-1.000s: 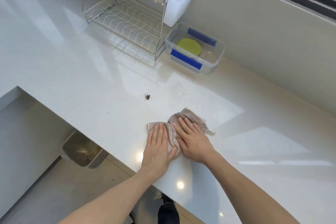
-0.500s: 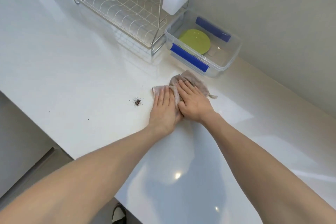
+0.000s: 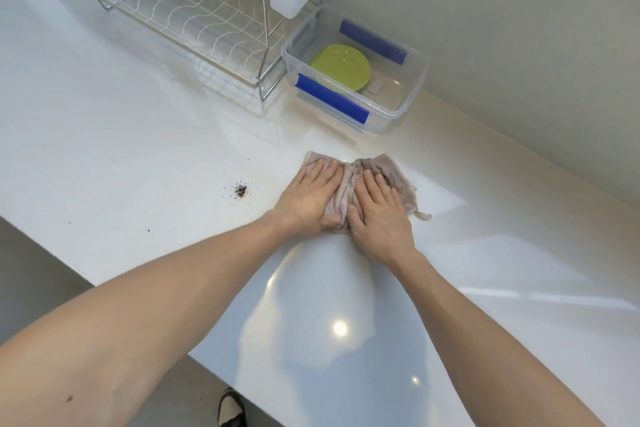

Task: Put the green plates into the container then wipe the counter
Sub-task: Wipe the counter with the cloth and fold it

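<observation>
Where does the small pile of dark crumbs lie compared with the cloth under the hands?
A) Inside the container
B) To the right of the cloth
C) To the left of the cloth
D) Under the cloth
C: the dark crumbs sit on the bare counter, apart from the cloth, beyond the left hand.

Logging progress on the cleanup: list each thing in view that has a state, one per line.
green plates: lying flat inside the container.
container: lid off, upright on the counter.
dish rack: lower tier holds no dishes.
cloth: crumpled, pressed flat on the counter.
left hand: palm down on the cloth.
right hand: palm down on the cloth.
crumbs: not yet wiped, left of the cloth.
counter: glossy, specks remaining.
</observation>
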